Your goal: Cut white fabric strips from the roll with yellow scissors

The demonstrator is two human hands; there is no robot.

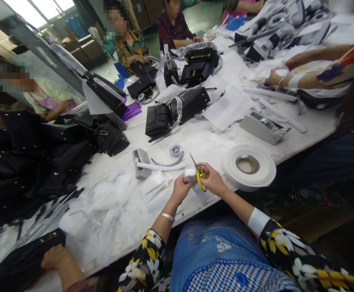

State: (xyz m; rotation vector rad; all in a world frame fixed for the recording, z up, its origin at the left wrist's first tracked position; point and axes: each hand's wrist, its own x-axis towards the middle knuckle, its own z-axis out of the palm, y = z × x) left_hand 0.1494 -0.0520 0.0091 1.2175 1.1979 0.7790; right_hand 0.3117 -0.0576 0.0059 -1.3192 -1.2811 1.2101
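Note:
My left hand [182,188] is closed on a small white wrapped bundle [190,174] just above the table's front edge. Yellow-handled scissors [200,178] are in my right hand [211,178], blades pointing up and away, close beside the bundle. What the white bundle is made of I cannot make out. Right of my hands lies a large roll of white tape or strip [269,170] with a brown core. Beyond my left hand, a white tube-like strip [158,166] runs to a grey dispenser [141,164], near a coiled grey strap [177,151].
Black handbags [192,105] stand mid-table; more black bags [43,150] are heaped at left. Crumpled white sheets [104,219] cover the left front. A second grey dispenser [263,127] sits beyond the roll. Co-workers' hands work at right [275,78] and lower left [53,257].

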